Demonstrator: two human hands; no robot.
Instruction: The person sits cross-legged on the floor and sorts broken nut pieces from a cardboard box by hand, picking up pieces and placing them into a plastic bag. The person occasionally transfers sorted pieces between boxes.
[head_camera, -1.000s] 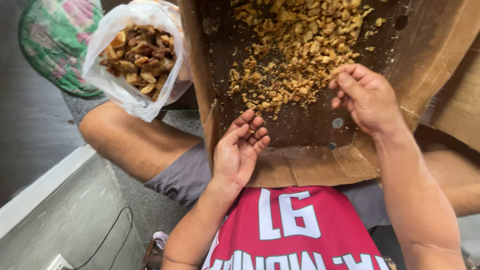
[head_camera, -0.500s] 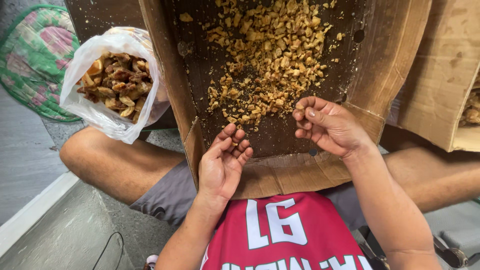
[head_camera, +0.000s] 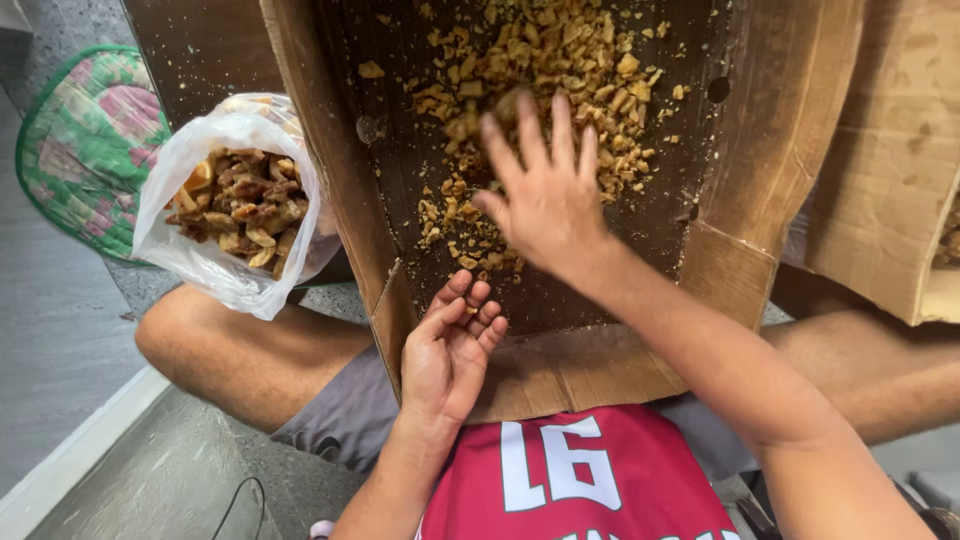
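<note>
Over the cardboard box (head_camera: 770, 190), the right hand (head_camera: 545, 195) has been moved forward from the near edge, fingers spread on the nut pieces (head_camera: 540, 70). The left hand (head_camera: 450, 345) remains cupped, palm up; its contents cannot be made out.

A large brown cardboard box (head_camera: 780, 150) lay open across the person's lap, its dark inner floor strewn with pale nut pieces (head_camera: 545, 75). Just left of it sat a clear plastic bag (head_camera: 225, 205), rounded and open at the top, filled with darker brown shells. A second tan cardboard box (head_camera: 895, 170) stood at the right edge, partly out of view.
</note>
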